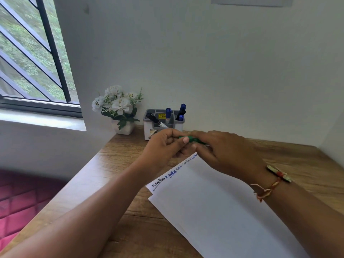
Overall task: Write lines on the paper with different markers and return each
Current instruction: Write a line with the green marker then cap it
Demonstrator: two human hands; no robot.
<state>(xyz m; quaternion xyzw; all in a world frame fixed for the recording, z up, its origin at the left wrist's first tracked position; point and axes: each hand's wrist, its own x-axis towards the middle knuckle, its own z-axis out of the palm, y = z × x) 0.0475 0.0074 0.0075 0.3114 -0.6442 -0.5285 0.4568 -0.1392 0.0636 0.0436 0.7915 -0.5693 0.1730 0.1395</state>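
Note:
Both hands meet above the far end of the white paper (223, 207), which lies slanted on the wooden desk (115, 164). My left hand (163, 146) and my right hand (223, 151) both grip a green marker (190, 139) held level between them; most of it is hidden by fingers. Whether its cap is on cannot be told. Short handwritten lines in black and blue run along the paper's top edge (167, 176). Behind the hands stands a grey marker holder (149, 118) with a black marker (154, 119) and blue markers (168, 113) in it.
A white pot of white artificial flowers (119, 107) stands left of the holder in the desk's back corner. White walls close the desk at the back and right. A barred window is at upper left, red cushioning below left.

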